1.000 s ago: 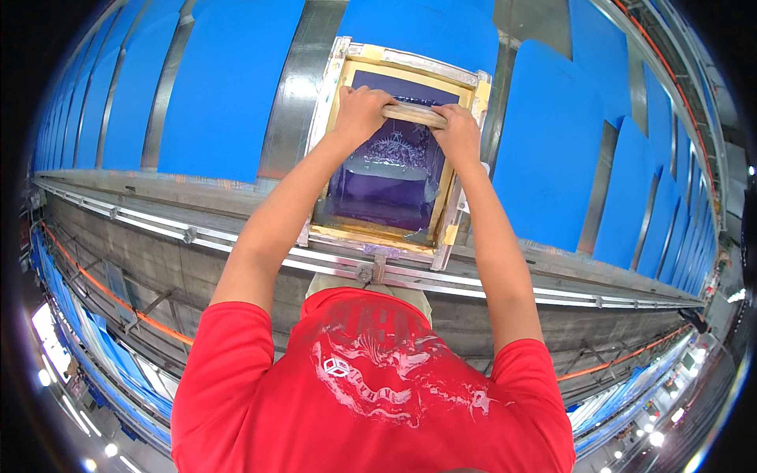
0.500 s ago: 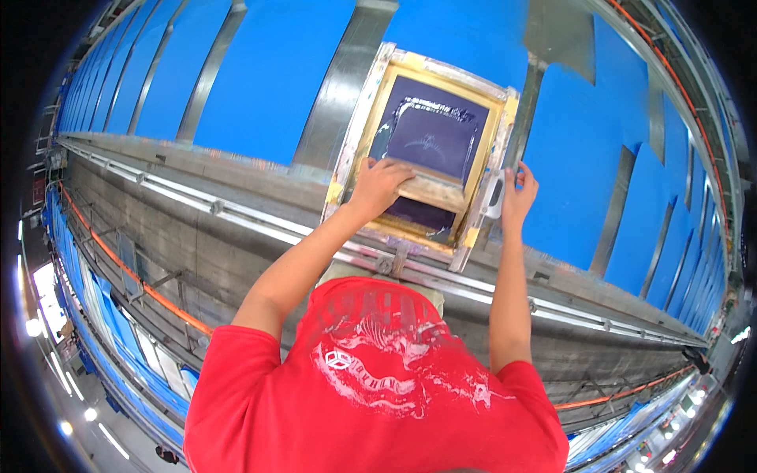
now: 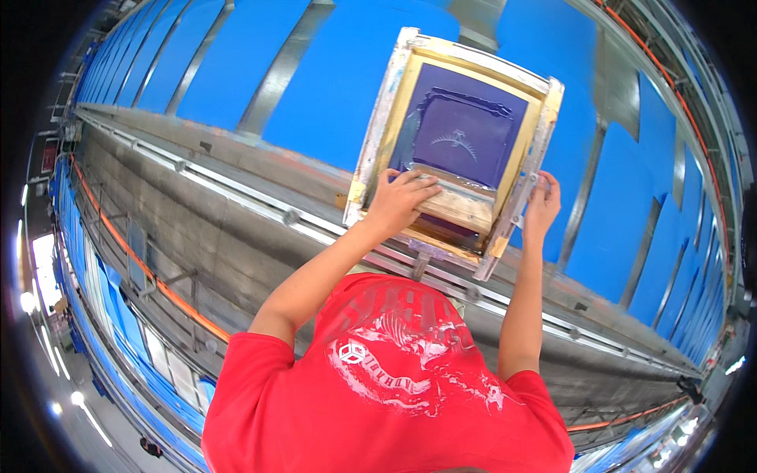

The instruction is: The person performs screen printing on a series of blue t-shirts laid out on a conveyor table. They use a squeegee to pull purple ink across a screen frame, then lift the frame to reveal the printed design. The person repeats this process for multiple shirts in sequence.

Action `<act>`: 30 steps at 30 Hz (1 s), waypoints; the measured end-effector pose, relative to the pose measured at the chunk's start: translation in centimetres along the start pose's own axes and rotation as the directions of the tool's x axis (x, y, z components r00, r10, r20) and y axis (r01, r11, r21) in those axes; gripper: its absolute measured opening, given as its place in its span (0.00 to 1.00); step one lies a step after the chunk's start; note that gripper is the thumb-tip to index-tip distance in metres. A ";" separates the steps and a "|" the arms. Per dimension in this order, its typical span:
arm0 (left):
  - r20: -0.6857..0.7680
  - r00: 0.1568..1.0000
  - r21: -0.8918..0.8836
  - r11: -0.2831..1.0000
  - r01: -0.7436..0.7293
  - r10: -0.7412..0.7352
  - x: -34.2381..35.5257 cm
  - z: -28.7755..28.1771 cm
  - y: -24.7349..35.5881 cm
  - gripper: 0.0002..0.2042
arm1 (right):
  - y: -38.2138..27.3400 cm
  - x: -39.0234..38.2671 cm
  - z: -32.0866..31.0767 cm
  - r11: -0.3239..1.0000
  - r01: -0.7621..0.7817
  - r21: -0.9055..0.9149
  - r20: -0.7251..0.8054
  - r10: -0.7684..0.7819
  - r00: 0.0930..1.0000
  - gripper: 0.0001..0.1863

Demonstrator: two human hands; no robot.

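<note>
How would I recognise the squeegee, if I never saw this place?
Amid bright blue panels is a pale, yellow-edged frame. Inside it, the squeegee lies partly under the left hand: a light wooden bar, unlike the dark purple surface around it.

From my station I see a long grey table (image 3: 619,87) running left to right, a silvery rail (image 3: 235,191) along its near side. Blue sheets (image 3: 339,87) cover it in a row, bare strips between. A screen frame (image 3: 382,118) sits over its middle; I can't tell whether they touch.

A red shirt (image 3: 378,433) with short sleeves (image 3: 236,382), white print (image 3: 402,384) and a white hexagonal emblem (image 3: 352,353) at left.
</note>
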State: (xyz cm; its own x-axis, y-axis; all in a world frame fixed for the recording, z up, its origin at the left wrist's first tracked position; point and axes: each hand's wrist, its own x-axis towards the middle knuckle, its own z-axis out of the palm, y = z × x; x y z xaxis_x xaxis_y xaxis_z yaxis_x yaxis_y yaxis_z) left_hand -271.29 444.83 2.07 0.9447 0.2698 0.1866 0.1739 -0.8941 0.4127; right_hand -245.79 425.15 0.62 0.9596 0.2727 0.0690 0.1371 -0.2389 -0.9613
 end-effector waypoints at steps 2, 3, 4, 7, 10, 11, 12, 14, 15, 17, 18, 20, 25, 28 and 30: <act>0.008 1.000 0.001 1.000 0.009 -0.009 -1.9 -2.9 -5.7 0.31 | -0.9 -2.0 6.7 1.000 -0.009 0.024 0.014 0.009 1.000 0.11; 0.039 0.999 0.023 1.000 0.015 -0.016 -3.2 -4.0 -8.5 0.32 | -1.2 -3.3 9.7 0.993 -0.078 0.091 0.030 0.075 0.997 0.11; 0.041 0.999 0.047 0.999 -0.002 0.000 -3.8 -4.9 -11.3 0.32 | -1.1 -3.9 12.6 0.993 -0.080 0.090 0.022 0.078 0.997 0.11; 0.061 0.998 0.071 0.997 -0.016 0.012 -5.4 -7.5 -16.4 0.32 | 0.1 -6.1 17.9 0.996 -0.088 0.017 0.012 0.088 0.996 0.12; 0.077 0.997 0.089 0.996 -0.003 -0.004 -7.3 -8.9 -21.3 0.32 | -0.2 -7.2 23.0 0.994 -0.072 -0.079 0.001 0.073 0.997 0.12; 0.054 0.998 0.091 0.996 -0.021 0.016 -7.9 -9.5 -22.0 0.32 | -0.5 -7.8 23.8 0.992 -0.097 -0.082 0.000 0.097 0.995 0.13; 0.044 0.999 0.080 0.997 -0.020 0.017 -8.5 -9.9 -22.6 0.32 | -0.7 -8.2 24.5 0.989 -0.122 -0.085 -0.001 0.122 0.992 0.14; 0.024 1.000 0.054 0.999 -0.010 0.008 -9.8 -10.5 -23.2 0.31 | -1.5 -8.3 25.3 0.984 -0.127 -0.122 -0.016 0.126 0.992 0.14; -0.003 0.999 0.085 0.996 -0.034 0.034 -10.4 -11.0 -23.2 0.32 | -1.5 -8.3 25.4 0.982 -0.131 -0.132 -0.026 0.129 0.991 0.14; -0.001 0.999 0.067 0.996 -0.051 0.051 -12.5 -11.1 -23.6 0.31 | -1.7 -8.4 25.7 0.973 -0.138 -0.186 -0.023 0.136 0.990 0.14; 0.000 0.998 0.059 0.996 -0.060 0.060 -13.4 -10.9 -23.6 0.31 | -1.9 -8.3 25.6 0.963 -0.141 -0.231 -0.019 0.140 0.990 0.14; 0.029 0.997 0.054 0.996 -0.068 0.067 -13.7 -11.1 -23.7 0.30 | -1.3 -8.3 25.3 0.952 -0.125 -0.279 -0.006 0.128 0.992 0.15; 0.007 0.997 0.156 0.985 -0.073 0.073 -7.2 -9.7 -26.4 0.23 | -5.0 -7.0 23.3 0.583 0.300 -0.755 0.287 -0.117 0.951 0.23; 0.072 0.997 0.064 0.998 0.019 -0.024 2.5 -10.7 -28.8 0.18 | -13.2 -3.7 26.4 0.737 0.509 -0.446 0.554 -0.219 0.803 0.32; 0.188 0.982 -0.017 1.000 0.017 -0.013 8.0 -12.5 -30.2 0.15 | -16.0 -1.5 29.4 0.716 0.513 -0.474 0.709 -0.036 0.705 0.36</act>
State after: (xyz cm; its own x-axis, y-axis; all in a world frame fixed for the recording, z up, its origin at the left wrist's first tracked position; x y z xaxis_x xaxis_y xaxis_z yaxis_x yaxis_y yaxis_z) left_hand -272.50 478.43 2.24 0.9778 0.2095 0.0103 0.1847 -0.8834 0.4308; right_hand -256.69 456.00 8.05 0.4972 0.8612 -0.1055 0.7068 -0.4726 -0.5264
